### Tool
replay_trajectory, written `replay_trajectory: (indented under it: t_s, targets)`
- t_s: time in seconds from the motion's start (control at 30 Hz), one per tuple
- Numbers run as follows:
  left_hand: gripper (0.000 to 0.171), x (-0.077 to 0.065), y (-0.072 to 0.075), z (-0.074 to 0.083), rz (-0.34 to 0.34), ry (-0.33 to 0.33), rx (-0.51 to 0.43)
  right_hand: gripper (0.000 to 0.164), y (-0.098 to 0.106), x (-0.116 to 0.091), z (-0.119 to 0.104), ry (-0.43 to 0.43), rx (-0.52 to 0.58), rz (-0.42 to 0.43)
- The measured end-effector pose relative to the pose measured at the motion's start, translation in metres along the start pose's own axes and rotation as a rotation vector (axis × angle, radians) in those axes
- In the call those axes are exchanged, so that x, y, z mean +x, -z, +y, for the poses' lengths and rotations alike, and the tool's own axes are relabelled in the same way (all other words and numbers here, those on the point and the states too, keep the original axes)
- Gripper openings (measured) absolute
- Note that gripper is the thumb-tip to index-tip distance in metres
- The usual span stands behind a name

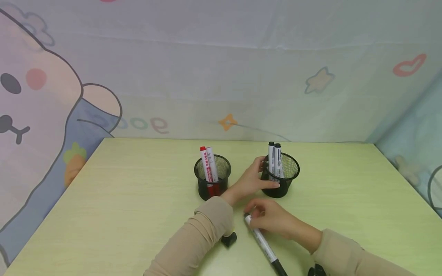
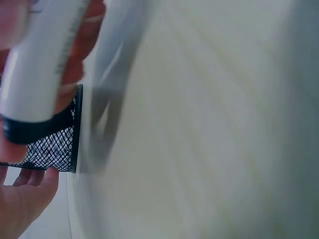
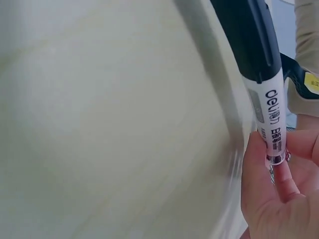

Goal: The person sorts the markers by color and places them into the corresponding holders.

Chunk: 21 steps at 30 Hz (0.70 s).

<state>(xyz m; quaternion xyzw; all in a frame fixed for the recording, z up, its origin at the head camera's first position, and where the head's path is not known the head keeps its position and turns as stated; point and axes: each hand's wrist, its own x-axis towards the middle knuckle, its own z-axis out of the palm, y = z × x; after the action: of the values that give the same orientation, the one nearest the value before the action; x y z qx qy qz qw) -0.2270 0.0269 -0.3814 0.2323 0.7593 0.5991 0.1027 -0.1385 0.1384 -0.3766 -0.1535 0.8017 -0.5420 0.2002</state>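
Observation:
My left hand [image 1: 249,181] grips the near left side of a black mesh pen cup [image 1: 289,177], its thumb across the front and its fingers round the far side. Two black-ended whiteboard markers [image 1: 271,161] stand upright in this cup, with part of another white barrel beside them. Just in front of the cup, my right hand [image 1: 272,217] pinches a white whiteboard marker [image 1: 264,243] near its narrow black end. That marker slants down towards me, black cap lowest. In the right wrist view, the label on its barrel [image 3: 273,112] reads "deli".
Left of my left hand stands a second black mesh pen cup [image 1: 224,168], holding a red-ended marker [image 1: 205,161] and another white marker [image 1: 213,166]. Behind the pale wooden table [image 1: 138,184] hangs a printed cloth [image 1: 207,76]. A dark cable [image 1: 430,188] curves at the right edge.

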Motion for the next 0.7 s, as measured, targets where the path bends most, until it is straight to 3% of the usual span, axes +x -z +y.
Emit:
replay_trajectory:
  t_s: [0.7]
  targets:
    - [0.078, 0.000, -0.001, -0.001, 0.016, -0.026, 0.036, 0.036, 0.020, -0.006, -0.012, -0.005, 0.149, 0.000]
